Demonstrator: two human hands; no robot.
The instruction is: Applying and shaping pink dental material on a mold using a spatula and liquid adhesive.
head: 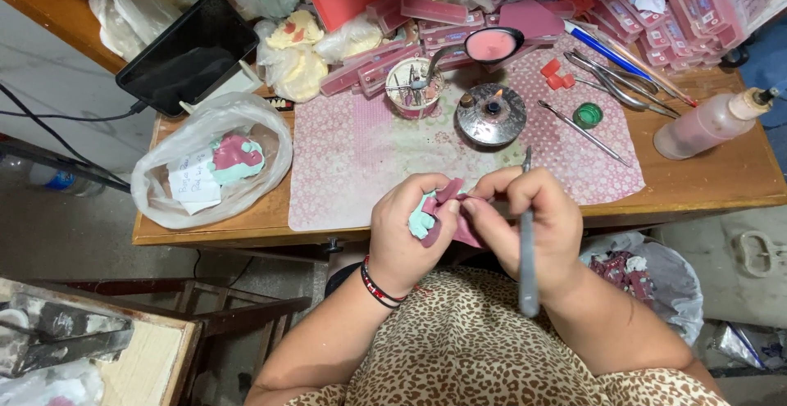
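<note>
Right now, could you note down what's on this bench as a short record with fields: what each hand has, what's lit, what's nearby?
left hand: cups a pale green dental cast with pink wax
right hand: grips a slim metal carving tool, pinching the wax too
flame: small spirit lamp lit, on the patterned mat
left of mat: clear bag with another green and pink cast
right edge: squeeze bottle lying on its side
behind lamp: cup of instruments

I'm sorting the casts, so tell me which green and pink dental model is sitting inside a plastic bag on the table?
The model in the clear plastic bag at the table's left end, beside a paper slip. The other green and pink model is unbagged, held in the left hand.
</note>
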